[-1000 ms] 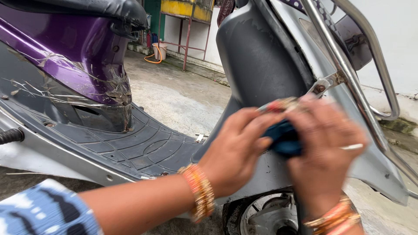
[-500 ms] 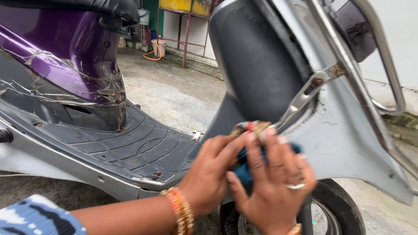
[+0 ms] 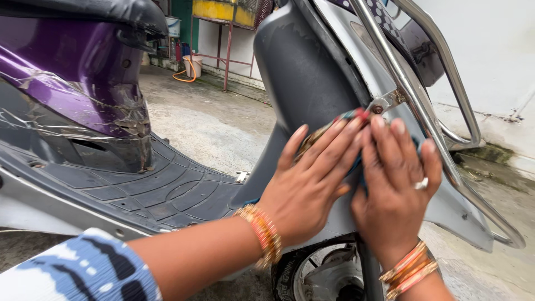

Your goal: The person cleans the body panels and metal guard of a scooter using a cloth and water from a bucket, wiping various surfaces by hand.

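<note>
Nearest the camera, two hands lie flat side by side on the grey front panel (image 3: 446,206) of a scooter, just above its front wheel (image 3: 317,273). The left hand (image 3: 306,184) has its fingers spread and extended, pressing a blue cloth (image 3: 356,164) against the panel; the right hand (image 3: 393,192), also flat with fingers straight, covers the cloth's other side, so only a sliver of blue shows between them. Each wrist carries a stack of orange and gold bangles, and the right hand wears one ring. Just right of the hands, two chrome guard bars (image 3: 423,106) hem the panel's edge. Left of the panel, the ribbed footboard (image 3: 161,189) lies bare, ending at the purple body (image 3: 72,78). Beyond the panel, open concrete ground (image 3: 206,125) stretches to a yellow-topped red metal stand (image 3: 228,22).
</note>
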